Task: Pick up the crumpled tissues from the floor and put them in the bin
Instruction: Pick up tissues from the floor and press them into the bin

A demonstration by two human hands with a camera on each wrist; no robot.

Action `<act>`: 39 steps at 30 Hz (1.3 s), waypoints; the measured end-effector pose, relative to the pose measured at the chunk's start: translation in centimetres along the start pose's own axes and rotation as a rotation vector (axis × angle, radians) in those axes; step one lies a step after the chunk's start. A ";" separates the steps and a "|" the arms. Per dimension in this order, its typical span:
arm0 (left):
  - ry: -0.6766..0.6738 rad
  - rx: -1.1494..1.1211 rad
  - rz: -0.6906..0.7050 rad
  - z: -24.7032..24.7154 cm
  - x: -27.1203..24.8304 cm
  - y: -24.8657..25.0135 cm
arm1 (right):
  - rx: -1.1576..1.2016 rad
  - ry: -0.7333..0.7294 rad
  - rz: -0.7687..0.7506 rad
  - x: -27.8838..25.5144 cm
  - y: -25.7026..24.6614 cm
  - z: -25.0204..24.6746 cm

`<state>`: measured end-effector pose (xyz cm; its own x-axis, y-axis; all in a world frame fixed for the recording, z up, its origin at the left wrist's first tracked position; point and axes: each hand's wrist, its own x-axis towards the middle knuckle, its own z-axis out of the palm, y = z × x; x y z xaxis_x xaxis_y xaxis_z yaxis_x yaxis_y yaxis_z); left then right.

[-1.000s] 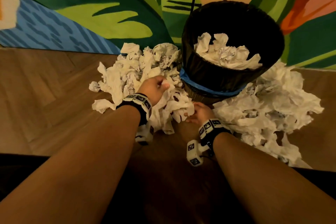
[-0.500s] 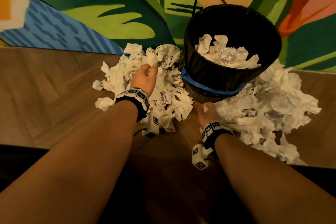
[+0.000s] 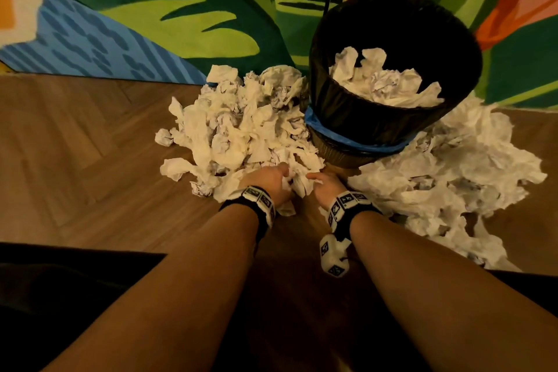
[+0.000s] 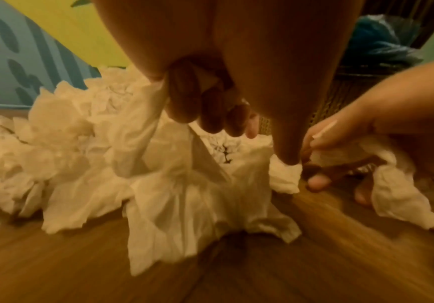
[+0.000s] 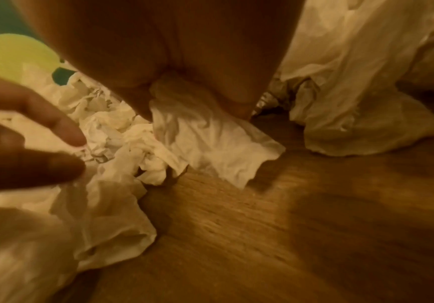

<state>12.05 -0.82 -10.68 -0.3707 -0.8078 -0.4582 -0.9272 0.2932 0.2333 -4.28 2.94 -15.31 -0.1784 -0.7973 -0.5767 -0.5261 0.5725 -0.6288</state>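
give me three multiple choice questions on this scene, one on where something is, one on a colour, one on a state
1. Where do the floor tissues lie relative to the bin?
A. On both sides of it
B. Only on its left
C. Only behind it

2. What colour is the band round the bin?
A. Red
B. Blue
C. White

3. What is the right hand doing?
A. Hanging loose, holding nothing
B. Resting flat on the bin rim
C. Gripping a tissue

Answers:
1. A, the head view shows a left pile and a right pile flanking the bin.
2. B, a blue strip runs round the wall below the black liner.
3. C, the right wrist view shows the tissue coming out of the closed fingers.
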 end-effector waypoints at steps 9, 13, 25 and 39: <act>0.025 0.073 -0.050 1.2 0.6 -0.2 | 0.184 0.327 0.038 -1.1 1.3 -1.5; 0.132 -0.271 -0.078 0.2 0.5 -1.0 | 0.275 0.316 0.117 -1.0 1.5 -1.7; 0.467 -0.689 -0.140 -2.8 -0.9 -1.4 | 0.267 0.358 0.195 -3.0 0.9 -3.3; 0.383 -0.890 -0.096 -7.8 -2.3 -0.1 | 0.144 0.352 -0.103 -6.0 -1.6 -4.4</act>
<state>13.39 -2.97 -2.89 -0.1072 -0.9658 -0.2360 -0.5142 -0.1493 0.8446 -6.01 5.94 -8.56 -0.4183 -0.8543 -0.3084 -0.4382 0.4873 -0.7553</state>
